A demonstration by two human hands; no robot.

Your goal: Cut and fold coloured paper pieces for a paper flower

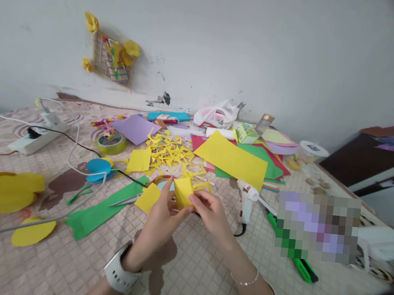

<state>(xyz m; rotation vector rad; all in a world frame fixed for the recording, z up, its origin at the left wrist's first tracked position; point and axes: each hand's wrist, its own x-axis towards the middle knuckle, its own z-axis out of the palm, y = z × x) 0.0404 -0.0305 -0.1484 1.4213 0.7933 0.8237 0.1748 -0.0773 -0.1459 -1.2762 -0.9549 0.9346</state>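
Observation:
Both hands hold a small folded piece of yellow paper [183, 193] just above the table. My left hand [162, 209] has its thumb along the lower edge and its fingers behind the left side. The thumb and fingertips of my right hand [212, 207] pinch its right edge. Beneath and beside my left hand lie a yellow paper square [147, 197] and scissors [126, 201], whose handles are partly hidden. To the right of my right hand is a white hot glue gun [246, 202].
Yellow paper scraps [171, 152] are heaped behind my hands, with a large yellow sheet [236, 158] to their right. A green paper strip [102, 210], yellow petal shapes [9, 189] and a power strip [39, 138] lie left. A green utility knife [304, 269] is at right.

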